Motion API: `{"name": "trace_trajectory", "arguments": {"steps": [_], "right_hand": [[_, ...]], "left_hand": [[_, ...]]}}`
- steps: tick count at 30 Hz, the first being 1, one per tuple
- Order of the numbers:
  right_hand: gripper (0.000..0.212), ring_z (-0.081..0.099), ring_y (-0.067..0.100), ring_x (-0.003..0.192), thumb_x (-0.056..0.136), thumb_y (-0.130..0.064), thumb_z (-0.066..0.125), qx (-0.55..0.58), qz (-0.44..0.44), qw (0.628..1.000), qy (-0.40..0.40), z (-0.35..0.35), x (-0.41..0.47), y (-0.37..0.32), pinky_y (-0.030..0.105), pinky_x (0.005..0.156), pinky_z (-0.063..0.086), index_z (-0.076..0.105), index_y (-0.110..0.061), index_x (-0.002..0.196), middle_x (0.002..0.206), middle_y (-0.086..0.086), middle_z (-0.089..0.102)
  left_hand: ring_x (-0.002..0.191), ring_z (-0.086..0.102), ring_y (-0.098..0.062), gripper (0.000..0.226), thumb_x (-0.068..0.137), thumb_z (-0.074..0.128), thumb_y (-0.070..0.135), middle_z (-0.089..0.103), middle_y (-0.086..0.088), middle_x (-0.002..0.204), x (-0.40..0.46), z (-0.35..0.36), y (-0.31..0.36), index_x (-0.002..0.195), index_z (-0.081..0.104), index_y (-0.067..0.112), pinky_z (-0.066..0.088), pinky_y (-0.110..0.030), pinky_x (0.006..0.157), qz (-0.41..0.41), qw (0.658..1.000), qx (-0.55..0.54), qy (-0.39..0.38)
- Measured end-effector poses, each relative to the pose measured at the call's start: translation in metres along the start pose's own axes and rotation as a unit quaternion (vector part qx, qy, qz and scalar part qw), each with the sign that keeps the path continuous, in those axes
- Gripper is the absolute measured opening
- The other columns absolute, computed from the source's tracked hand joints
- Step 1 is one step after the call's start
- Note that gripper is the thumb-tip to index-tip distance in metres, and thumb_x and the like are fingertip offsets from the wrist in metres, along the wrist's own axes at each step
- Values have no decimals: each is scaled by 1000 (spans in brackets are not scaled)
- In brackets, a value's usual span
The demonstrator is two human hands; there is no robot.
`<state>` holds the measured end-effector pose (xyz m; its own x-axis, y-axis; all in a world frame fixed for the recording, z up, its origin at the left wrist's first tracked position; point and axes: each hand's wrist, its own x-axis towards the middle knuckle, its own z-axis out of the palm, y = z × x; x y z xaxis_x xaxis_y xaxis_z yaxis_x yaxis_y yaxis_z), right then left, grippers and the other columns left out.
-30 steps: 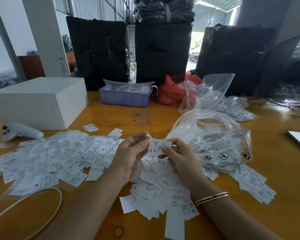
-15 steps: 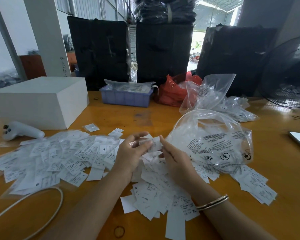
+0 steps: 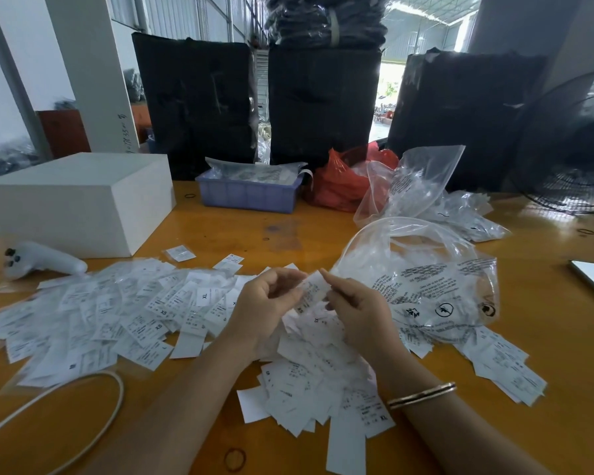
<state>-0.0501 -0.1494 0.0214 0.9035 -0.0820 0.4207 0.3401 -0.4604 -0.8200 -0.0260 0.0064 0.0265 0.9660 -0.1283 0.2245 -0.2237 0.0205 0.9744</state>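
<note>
Bare table (image 3: pixel 227 231) lies open from 11 to 1 o'clock of centre, bounded by the box (image 3: pixel 76 200) at 10 and tray (image 3: pixel 247 198) at 12. A clear bag (image 3: pixel 432 286) crowds in at 3; heaped labels (image 3: pixel 100 317) spread at 9. At centre the left hand (image 3: pixel 266 311) and right hand (image 3: pixel 359 311) together pinch one label (image 3: pixel 313 290) above more of them.

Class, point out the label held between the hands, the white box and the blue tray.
label (image 3: pixel 314 290), head view, middle of the printed strip.
white box (image 3: pixel 66 224), head view, front face.
blue tray (image 3: pixel 247 197), head view, front wall.
</note>
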Motion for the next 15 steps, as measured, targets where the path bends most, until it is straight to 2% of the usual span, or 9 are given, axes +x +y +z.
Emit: {"name": "trace_trajectory", "arguments": {"steps": [2,4,6,8,10,12,13,15], "right_hand": [[38,57,3,77,92,-3,54,-35,-16,999,-24,0,0,2,14,67,46,60,-22,125,83,-12,60],[40,51,1,73,92,-2,52,-88,-54,993,-64,3,-3,1,13,65,41,59,-20,127,84,-12,56],[44,49,6,79,90,-2,51,-145,-97,982,-80,4,-2,1,16,68,40,55,-21,130,91,-11,54],[44,49,9,92,90,-6,50,-185,-125,975,-21,-5,6,1,23,83,42,55,-20,130,101,-11,53],[37,50,12,101,89,-10,47,-192,-129,968,102,-20,18,3,32,92,45,60,-17,123,107,-8,53],[33,50,18,112,91,-11,45,-233,-86,952,177,-38,30,12,40,102,40,62,-16,119,119,-2,57],[33,47,21,120,93,-11,44,-274,-44,944,177,-46,34,19,40,106,33,61,-17,121,127,2,56],[39,38,24,131,96,-13,41,-370,58,919,123,-55,38,35,40,110,22,51,-20,132,140,5,48]], "left_hand": [[81,67,2,27,84,67,1,72,14,79,1,-1,-2,86,70,28,51,-11,65,6,1000,24,5],[86,66,0,24,84,69,6,72,12,84,1,0,-5,88,71,29,53,-15,71,7,999,49,4],[86,66,1,21,84,70,10,71,9,88,1,-1,-6,89,70,30,53,-16,72,10,998,62,7],[79,63,7,22,84,70,11,69,10,87,3,-4,-4,90,68,32,50,-10,65,22,997,68,39],[75,60,9,23,86,68,14,65,14,86,6,-11,-1,90,64,37,48,-8,58,44,987,123,90],[74,58,8,22,88,64,13,61,19,89,7,-18,0,93,63,34,44,-4,53,74,966,205,136],[74,57,6,21,89,63,10,61,19,92,8,-21,-1,99,64,29,43,-3,54,90,953,244,154],[77,53,2,23,89,61,6,63,10,100,10,-26,-4,108,64,19,39,-4,53,108,924,318,181]]}}
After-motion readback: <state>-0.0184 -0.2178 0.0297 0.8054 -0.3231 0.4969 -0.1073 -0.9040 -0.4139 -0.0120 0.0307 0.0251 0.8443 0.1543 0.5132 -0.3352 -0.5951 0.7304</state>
